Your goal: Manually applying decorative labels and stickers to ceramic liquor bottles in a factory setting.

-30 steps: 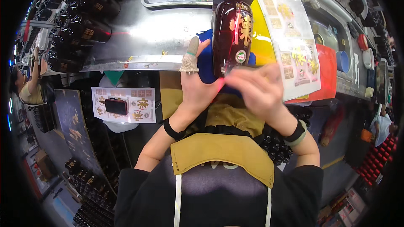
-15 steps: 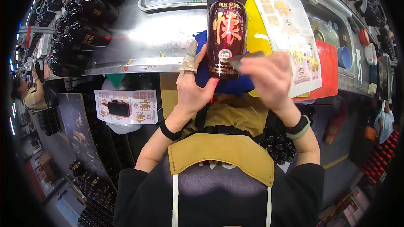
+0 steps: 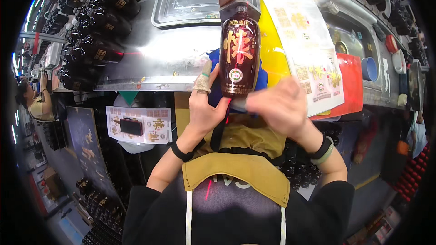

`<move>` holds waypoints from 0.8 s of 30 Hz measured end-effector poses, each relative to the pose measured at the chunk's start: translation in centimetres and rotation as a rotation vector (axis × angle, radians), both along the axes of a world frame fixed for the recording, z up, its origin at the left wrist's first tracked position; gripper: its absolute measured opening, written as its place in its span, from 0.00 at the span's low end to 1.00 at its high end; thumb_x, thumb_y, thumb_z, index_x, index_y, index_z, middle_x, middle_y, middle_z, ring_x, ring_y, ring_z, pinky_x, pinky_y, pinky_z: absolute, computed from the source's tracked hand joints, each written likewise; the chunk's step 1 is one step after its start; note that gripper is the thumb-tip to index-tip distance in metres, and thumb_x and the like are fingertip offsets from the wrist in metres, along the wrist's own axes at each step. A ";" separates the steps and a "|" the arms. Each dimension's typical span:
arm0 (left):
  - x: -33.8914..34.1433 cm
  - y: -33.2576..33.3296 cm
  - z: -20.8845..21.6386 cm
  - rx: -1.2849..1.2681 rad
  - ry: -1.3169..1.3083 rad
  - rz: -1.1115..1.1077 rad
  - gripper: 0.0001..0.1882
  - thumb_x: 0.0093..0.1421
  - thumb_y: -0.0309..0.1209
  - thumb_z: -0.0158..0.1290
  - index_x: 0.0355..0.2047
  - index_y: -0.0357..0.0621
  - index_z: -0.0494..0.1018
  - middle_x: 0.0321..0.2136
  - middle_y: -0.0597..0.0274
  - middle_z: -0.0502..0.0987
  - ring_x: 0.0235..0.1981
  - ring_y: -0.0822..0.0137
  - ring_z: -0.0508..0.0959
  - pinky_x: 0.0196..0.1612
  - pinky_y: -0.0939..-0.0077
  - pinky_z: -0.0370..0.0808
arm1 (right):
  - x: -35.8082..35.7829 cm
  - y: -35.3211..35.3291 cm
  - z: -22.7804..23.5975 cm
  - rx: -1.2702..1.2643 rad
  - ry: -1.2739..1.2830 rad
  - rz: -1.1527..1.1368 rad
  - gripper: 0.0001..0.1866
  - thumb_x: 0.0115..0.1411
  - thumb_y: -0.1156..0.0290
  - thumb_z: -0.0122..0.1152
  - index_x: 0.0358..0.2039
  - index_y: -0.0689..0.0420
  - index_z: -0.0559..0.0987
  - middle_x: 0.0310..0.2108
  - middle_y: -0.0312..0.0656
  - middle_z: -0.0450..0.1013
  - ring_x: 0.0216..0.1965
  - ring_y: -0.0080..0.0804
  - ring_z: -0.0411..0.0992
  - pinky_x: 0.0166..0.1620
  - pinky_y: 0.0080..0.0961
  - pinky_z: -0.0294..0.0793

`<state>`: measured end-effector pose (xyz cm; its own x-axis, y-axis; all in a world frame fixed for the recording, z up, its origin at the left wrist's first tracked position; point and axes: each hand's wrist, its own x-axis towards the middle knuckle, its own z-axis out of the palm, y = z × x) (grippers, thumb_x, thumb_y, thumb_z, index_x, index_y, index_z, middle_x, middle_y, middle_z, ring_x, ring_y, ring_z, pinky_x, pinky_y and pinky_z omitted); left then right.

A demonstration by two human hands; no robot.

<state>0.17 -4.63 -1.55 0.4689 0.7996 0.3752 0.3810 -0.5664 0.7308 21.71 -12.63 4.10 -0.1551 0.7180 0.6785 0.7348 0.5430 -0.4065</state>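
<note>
Near the centre of the frame, slightly above the middle, a dark red bottle [image 3: 240,70] with gold lettering points its neck toward the top edge; a blue cloth [image 3: 262,80] shows around its lower part; the left hand [image 3: 204,111] is spread wide at the bottle's lower left, thumb by the base and a covered finger beside the flank; the right hand [image 3: 284,106] is a motion blur at the lower right of the bottle, near a blurred greyish flat thing [image 3: 238,105] below the base, and I can't tell whether its fingers hold it; right of the bottle lie a yellow sheet [image 3: 274,56], a white printed sheet [image 3: 297,38] and a red sheet [image 3: 352,88]; a metal tray [image 3: 188,0] sits top centre, dark bottles [image 3: 95,52] crowd the upper left.
</note>
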 end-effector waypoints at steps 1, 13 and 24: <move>-0.2 -0.2 0.1 0.000 -0.009 0.002 0.41 0.48 0.20 0.65 0.65 0.32 0.67 0.63 0.45 0.73 0.62 0.49 0.75 0.64 0.61 0.69 | 0.8 1.7 0.7 0.062 0.024 -0.112 0.14 0.47 0.78 0.70 0.36 0.49 0.87 0.36 0.31 0.84 0.35 0.26 0.77 0.41 0.28 0.69; 0.3 0.0 0.3 -0.149 -0.132 -0.028 0.47 0.48 0.22 0.69 0.69 0.34 0.61 0.61 0.46 0.73 0.60 0.50 0.76 0.65 0.59 0.68 | 0.7 6.7 1.2 -0.103 -0.004 -0.215 0.12 0.54 0.70 0.70 0.39 0.56 0.81 0.31 0.39 0.77 0.35 0.39 0.75 0.41 0.36 0.73; 2.7 4.1 2.7 -0.017 -0.028 -0.179 0.46 0.62 0.49 0.61 0.69 0.30 0.59 0.70 0.35 0.59 0.66 0.38 0.65 0.68 0.52 0.61 | -0.3 6.6 -2.0 -0.347 0.870 -0.359 0.11 0.66 0.78 0.63 0.48 0.60 0.76 0.30 0.43 0.76 0.31 0.30 0.74 0.38 0.27 0.74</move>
<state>2.89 -0.54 1.15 0.5939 0.7107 0.3771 0.2545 -0.6106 0.7499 21.36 -5.99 2.13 0.5601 0.8046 0.1974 0.2039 0.0971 -0.9742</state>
